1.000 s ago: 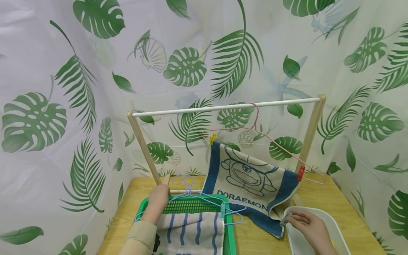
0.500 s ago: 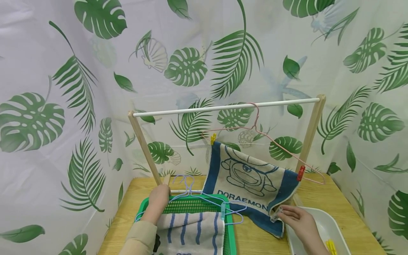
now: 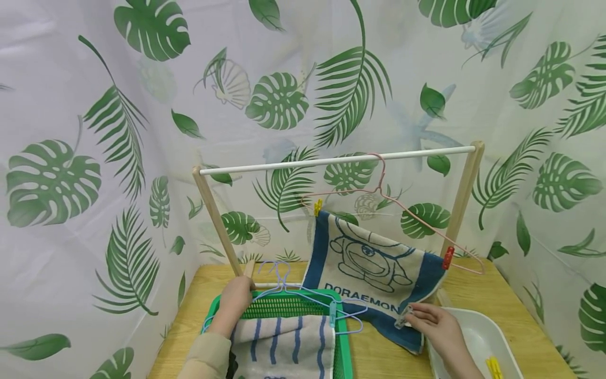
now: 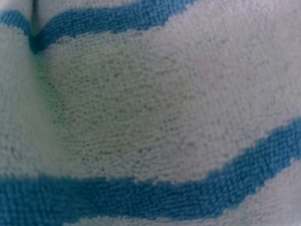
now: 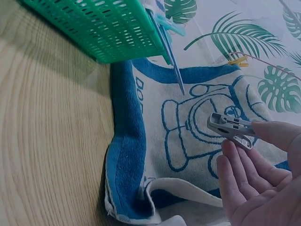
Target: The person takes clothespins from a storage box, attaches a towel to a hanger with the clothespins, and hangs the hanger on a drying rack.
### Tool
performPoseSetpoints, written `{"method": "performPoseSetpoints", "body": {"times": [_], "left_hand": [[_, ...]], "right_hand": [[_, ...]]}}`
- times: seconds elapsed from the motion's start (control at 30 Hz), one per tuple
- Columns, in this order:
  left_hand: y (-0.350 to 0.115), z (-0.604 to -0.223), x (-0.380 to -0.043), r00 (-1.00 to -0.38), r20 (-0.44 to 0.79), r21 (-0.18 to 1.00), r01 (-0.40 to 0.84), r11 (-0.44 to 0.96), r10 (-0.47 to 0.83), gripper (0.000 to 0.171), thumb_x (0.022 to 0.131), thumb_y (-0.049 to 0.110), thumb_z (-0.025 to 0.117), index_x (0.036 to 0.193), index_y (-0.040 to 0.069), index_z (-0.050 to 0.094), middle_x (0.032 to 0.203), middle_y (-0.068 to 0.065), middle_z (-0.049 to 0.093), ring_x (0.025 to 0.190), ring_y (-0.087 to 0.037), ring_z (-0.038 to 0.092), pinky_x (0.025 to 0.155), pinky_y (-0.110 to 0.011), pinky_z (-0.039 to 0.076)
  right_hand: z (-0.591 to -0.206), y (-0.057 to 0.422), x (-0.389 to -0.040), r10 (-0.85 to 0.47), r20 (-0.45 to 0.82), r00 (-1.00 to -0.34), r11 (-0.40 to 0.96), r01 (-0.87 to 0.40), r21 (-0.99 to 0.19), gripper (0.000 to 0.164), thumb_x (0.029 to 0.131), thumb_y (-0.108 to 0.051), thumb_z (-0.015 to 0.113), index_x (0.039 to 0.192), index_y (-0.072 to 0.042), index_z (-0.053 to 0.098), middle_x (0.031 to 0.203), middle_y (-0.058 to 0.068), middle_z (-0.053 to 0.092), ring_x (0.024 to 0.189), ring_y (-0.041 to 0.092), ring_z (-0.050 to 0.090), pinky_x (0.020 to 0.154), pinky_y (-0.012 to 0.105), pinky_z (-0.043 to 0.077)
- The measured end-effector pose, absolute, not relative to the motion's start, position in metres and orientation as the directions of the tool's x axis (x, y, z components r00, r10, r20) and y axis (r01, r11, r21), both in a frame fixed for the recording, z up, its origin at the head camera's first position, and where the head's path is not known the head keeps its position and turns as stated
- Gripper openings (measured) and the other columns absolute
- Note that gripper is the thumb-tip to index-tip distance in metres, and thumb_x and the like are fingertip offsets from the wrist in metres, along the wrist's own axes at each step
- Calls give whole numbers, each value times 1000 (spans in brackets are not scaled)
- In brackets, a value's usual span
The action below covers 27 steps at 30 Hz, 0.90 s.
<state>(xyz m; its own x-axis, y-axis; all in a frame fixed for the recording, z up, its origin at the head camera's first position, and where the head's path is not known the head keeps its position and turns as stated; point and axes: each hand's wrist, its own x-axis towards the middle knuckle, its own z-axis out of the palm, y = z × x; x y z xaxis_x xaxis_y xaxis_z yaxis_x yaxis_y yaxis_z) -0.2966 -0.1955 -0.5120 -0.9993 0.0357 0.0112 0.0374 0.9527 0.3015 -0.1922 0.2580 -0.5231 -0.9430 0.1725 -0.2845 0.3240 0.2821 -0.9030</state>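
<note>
My right hand [image 3: 437,326] pinches a grey clothespin [image 5: 230,128] between thumb and fingertips, in front of the lower right part of a blue-and-cream towel [image 3: 374,258]. That towel hangs slanted from a pink hanger [image 3: 412,210], fixed by a yellow clothespin [image 3: 318,207] at its left corner and a red clothespin [image 3: 447,258] at its right. Its lower edge lies on the table, partly folded. My left hand [image 3: 236,300] grips the wooden foot [image 3: 249,267] of the drying rack at the left, its fingertips hidden. Only striped towel cloth [image 4: 141,103] shows in the left wrist view.
A green basket [image 3: 344,347] at front left carries a striped towel [image 3: 284,342] with blue hangers [image 3: 284,284] and a light-blue clothespin [image 3: 332,314]. At front right stands a white tray [image 3: 492,331] with yellow clothespins [image 3: 494,367]. The rack's white rod [image 3: 293,164] crosses above.
My right hand has moved left from the tray's edge to in front of the hanging towel, carrying the grey clothespin. The left hand stays at the rack's foot.
</note>
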Motion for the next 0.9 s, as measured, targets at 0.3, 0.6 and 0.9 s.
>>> {"method": "performPoseSetpoints", "body": {"times": [0.3,0.6,0.9], "left_hand": [[-193,-507,-290,-992,115,354,94,930,57,11,99,12,75,102,8,84,97,-8,82,82,-24,75,73,-41,63],[-189,-504,-281,-984,144,365,148,919,101,9,98,14,76,97,10,84,90,-3,81,76,-17,71,70,-38,61],[-189,-512,-276,-981,139,350,180,919,139,7,96,15,78,96,11,84,89,-3,81,75,-16,71,67,-36,60]], "right_hand": [[-522,251,-192,189,-291,-938,284,336,-898,60,99,-31,78,143,6,60,127,16,75,103,8,70,99,44,62],[-522,250,-191,202,-285,-937,282,334,-899,56,100,-26,77,142,7,60,121,13,76,97,3,69,88,31,64],[-521,250,-189,192,-287,-939,280,332,-901,56,100,-28,77,142,6,60,123,16,75,101,9,71,96,42,63]]}}
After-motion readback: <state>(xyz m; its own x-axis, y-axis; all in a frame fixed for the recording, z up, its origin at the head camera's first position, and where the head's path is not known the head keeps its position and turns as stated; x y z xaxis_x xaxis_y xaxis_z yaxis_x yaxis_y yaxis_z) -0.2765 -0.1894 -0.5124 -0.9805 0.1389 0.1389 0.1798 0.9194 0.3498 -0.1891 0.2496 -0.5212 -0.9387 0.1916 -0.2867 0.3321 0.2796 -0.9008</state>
